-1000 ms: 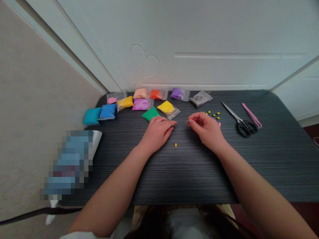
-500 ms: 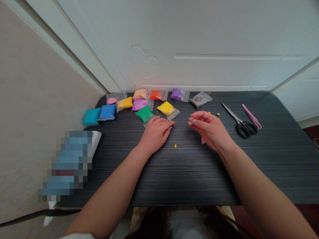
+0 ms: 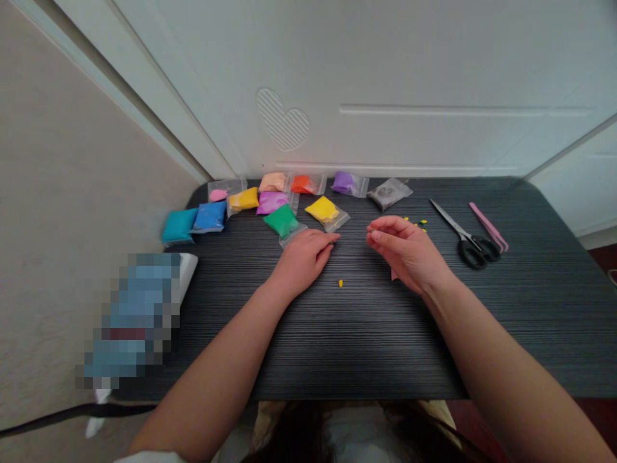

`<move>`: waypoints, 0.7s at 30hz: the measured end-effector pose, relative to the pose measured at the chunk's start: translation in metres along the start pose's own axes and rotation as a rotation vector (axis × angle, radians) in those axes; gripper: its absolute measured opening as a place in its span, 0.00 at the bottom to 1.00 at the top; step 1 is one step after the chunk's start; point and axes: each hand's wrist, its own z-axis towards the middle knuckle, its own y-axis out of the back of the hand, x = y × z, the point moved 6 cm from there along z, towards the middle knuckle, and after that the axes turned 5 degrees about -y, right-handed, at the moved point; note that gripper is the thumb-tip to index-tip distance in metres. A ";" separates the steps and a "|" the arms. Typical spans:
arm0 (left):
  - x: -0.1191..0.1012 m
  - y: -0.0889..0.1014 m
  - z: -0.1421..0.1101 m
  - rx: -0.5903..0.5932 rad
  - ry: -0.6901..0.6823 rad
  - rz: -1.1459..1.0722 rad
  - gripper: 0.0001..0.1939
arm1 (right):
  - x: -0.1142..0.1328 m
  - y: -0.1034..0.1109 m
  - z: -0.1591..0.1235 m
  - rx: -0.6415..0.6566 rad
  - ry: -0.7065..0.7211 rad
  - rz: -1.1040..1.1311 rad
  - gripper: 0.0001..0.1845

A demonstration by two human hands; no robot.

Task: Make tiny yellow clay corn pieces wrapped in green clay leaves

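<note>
My left hand (image 3: 304, 258) lies palm down on the dark table, fingers extended, just in front of the bag of green clay (image 3: 282, 220). My right hand (image 3: 405, 251) is raised a little, thumb and forefinger pinched together. The small green clay piece in that pinch is now hidden by the fingertips. Between the hands and nearer to me lies a tiny yellow clay piece (image 3: 340, 283). Small yellow and green clay bits (image 3: 423, 222) show just beyond my right hand, and a pink edge (image 3: 394, 274) peeks out beneath it.
Bags of yellow (image 3: 322, 209), purple (image 3: 343, 182), grey (image 3: 389, 193) and blue clay (image 3: 210, 217), among several others, line the back of the table. Black-handled scissors (image 3: 470, 249) and pink tweezers (image 3: 488, 226) lie at right. A blurred-out object (image 3: 139, 308) stands at left.
My left fingers have drawn slightly back from the green clay bag. The green piece visible in my right fingertips earlier is now covered by them.
</note>
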 end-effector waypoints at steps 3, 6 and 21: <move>0.004 0.002 0.000 -0.032 0.025 -0.028 0.13 | -0.002 0.002 0.001 0.003 -0.017 0.031 0.07; 0.009 0.004 0.000 -0.058 0.047 -0.016 0.13 | -0.003 0.004 0.002 -0.005 -0.018 0.008 0.06; 0.017 0.009 0.003 -0.174 0.116 0.051 0.12 | -0.005 -0.001 0.000 0.033 -0.081 -0.043 0.07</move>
